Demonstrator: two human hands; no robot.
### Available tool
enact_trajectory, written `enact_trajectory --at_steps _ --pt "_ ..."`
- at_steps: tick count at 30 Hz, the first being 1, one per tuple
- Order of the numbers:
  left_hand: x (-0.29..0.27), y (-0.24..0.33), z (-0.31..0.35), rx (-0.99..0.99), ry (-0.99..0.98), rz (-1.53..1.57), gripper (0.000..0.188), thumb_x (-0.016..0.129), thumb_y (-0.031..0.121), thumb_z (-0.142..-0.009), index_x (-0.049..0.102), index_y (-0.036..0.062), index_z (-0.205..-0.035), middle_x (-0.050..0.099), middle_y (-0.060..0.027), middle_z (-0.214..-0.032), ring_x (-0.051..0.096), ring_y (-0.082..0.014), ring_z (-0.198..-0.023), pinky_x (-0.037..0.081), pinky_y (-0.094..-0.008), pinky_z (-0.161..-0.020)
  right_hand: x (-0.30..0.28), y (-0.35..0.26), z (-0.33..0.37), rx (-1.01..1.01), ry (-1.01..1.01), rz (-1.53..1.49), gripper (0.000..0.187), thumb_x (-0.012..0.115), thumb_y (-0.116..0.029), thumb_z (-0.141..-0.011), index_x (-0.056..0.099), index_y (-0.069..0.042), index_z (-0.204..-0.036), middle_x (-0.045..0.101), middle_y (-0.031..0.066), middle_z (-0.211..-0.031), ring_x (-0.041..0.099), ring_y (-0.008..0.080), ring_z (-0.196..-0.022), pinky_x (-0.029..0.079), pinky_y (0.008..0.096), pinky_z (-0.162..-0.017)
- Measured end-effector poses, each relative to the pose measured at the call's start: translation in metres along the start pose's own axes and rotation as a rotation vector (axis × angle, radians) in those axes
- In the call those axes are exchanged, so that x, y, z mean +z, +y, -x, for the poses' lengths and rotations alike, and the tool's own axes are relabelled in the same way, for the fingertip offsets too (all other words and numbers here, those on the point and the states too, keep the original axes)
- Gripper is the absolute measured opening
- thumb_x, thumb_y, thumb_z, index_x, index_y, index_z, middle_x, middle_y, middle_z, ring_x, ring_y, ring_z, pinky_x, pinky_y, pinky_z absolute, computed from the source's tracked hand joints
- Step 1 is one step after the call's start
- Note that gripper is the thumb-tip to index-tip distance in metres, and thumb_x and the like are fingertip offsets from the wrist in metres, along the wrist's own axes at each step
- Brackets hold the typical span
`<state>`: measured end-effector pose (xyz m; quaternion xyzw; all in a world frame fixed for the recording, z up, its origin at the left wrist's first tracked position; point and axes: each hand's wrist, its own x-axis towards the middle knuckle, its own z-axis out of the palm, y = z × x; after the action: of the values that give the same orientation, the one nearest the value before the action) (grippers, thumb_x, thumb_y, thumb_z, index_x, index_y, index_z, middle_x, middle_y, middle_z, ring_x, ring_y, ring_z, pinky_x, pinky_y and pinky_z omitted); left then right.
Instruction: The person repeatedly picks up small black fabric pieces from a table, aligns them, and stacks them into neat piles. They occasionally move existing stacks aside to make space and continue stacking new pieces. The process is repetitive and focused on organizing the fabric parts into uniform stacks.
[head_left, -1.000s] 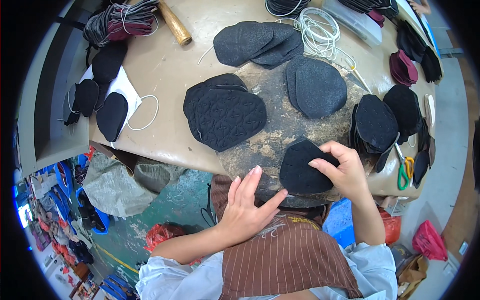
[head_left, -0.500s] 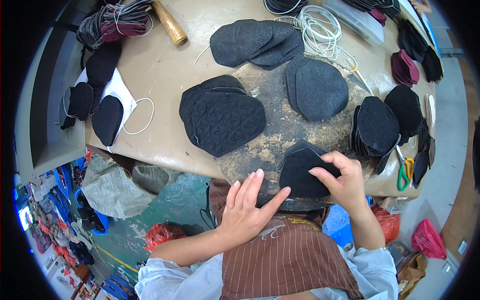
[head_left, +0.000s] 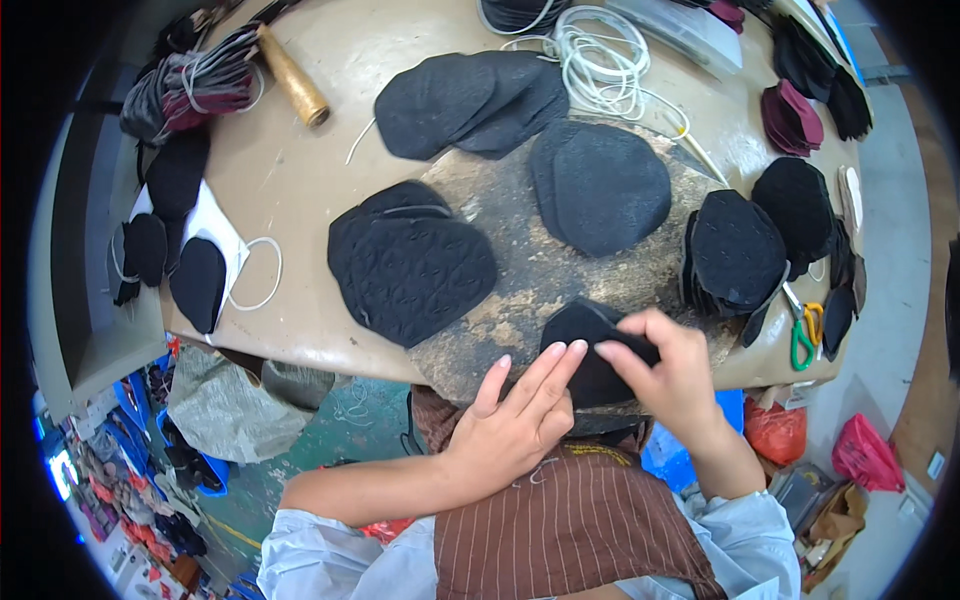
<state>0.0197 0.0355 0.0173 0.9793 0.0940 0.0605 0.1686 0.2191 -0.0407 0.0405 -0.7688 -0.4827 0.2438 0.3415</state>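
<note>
A black fabric piece point(head_left: 578, 322) with angled edges lies at the near edge of a worn, scuffed board point(head_left: 490, 345), right in front of me. My right hand point(head_left: 668, 375) grips its right side, thumb and bent forefinger on the cloth. My left hand point(head_left: 525, 410) has its fingers stretched out, the tips resting on the left edge of the piece. Further off on the board is a pile of smooth dark pieces point(head_left: 605, 190). To the left, partly over the board, sits a pile of quilted black pieces point(head_left: 410, 265).
Overlapping dark pieces point(head_left: 470, 100) and a coil of white cord point(head_left: 605, 65) lie at the back. On the right are a stack of black pieces point(head_left: 738, 250) and scissors point(head_left: 803, 335) with green and orange handles. A wooden stick point(head_left: 293, 78) lies far left on the table point(head_left: 280, 190).
My left hand has moved right, its fingertips now on the black piece. My right hand still holds the right side. The whole view has shifted slightly.
</note>
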Motion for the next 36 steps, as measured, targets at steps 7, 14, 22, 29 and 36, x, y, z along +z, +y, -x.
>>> enact_trajectory --at_steps 7,14,22,29,36 --pt "-0.016 -0.001 -0.045 -0.138 -0.005 0.198 0.051 0.074 0.054 -0.064 0.052 0.0101 -0.077 0.041 -0.0111 -0.146 0.048 -0.0263 -0.100 0.030 -0.0419 -0.089 -0.011 -0.007 0.012 0.311 -0.027 0.113 0.022 0.072 -0.011 -0.081 0.053 -0.002 -0.077 0.052 0.0094 -0.053 0.051 0.0223 -0.042 0.038 0.0342 -0.042" --pt "-0.025 -0.008 -0.026 -0.522 0.209 1.202 0.059 0.079 0.003 -0.073 0.052 0.0049 -0.125 0.062 -0.0113 -0.111 0.061 -0.0201 -0.101 0.047 -0.0323 -0.088 -0.020 0.001 0.039 -0.302 0.089 -0.123 0.029 0.086 -0.021 -0.065 0.062 -0.010 -0.077 0.058 0.0033 -0.061 0.055 0.0188 -0.051 0.041 0.0297 -0.049" --pt "-0.064 -0.075 -0.014 -0.622 0.675 0.214 0.056 0.066 -0.006 -0.079 0.046 0.0012 -0.131 0.046 -0.0202 -0.133 0.048 -0.0295 -0.123 0.036 -0.0388 -0.104 -0.112 0.063 0.039 0.318 0.376 0.177 0.057 0.075 -0.006 -0.074 0.051 -0.001 -0.126 0.058 0.0116 -0.116 0.055 0.0213 -0.103 0.042 0.0310 -0.091" --pt "-0.021 0.001 0.000 -0.219 0.240 0.212 0.049 0.081 0.013 -0.065 0.065 0.0132 -0.111 0.037 -0.0245 -0.141 0.038 -0.0412 -0.130 0.030 -0.0512 -0.105 -0.114 0.074 0.029 0.027 0.254 0.402 0.101 0.079 -0.003 -0.059 0.029 -0.005 -0.146 0.040 0.0134 -0.143 0.031 0.0332 -0.134 0.026 0.0397 -0.112" --pt "-0.001 0.012 0.017 -0.187 0.161 0.256 0.049 0.077 0.022 -0.071 0.063 0.0168 -0.118 0.036 -0.0282 -0.141 0.040 -0.0407 -0.127 0.033 -0.0510 -0.102 -0.151 0.040 0.043 0.110 -0.047 0.936 0.043 0.076 -0.004 -0.062 0.062 -0.002 -0.103 0.061 0.0108 -0.107 0.055 0.0282 -0.104 0.041 0.0388 -0.088"
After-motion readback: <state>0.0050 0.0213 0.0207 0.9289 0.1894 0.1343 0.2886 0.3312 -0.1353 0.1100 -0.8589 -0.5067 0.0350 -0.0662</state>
